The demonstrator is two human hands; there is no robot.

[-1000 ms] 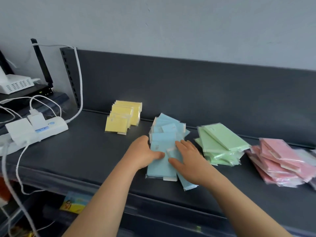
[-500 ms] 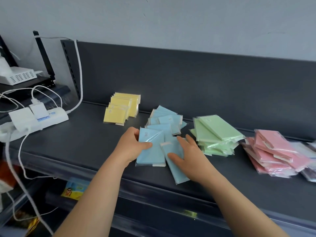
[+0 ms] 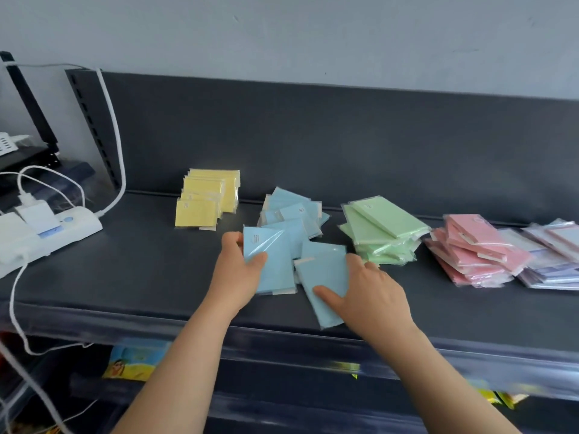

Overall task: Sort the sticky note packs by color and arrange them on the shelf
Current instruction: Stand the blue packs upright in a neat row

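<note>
We see a white power strip (image 3: pixel 47 233) at the far left with white plug adapters (image 3: pixel 31 211) seated in it, a thick white cable (image 3: pixel 116 136) climbing from its right end alongside a dark slotted upright (image 3: pixel 83 120), and thinner white leads (image 3: pixel 50 178) looping above it and trailing down past the front edge. Behind it we make out a black bar (image 3: pixel 31 101) leaning up against the pale grey wall (image 3: pixel 313 32) and the corner of a white vented device (image 3: pixel 7 145), cut off by the frame. Lower down we find a yellow-and-blue printed packet (image 3: pixel 134 358) at the left and some blurred shiny yellow wrappers (image 3: pixel 507 399) at the right.
</note>
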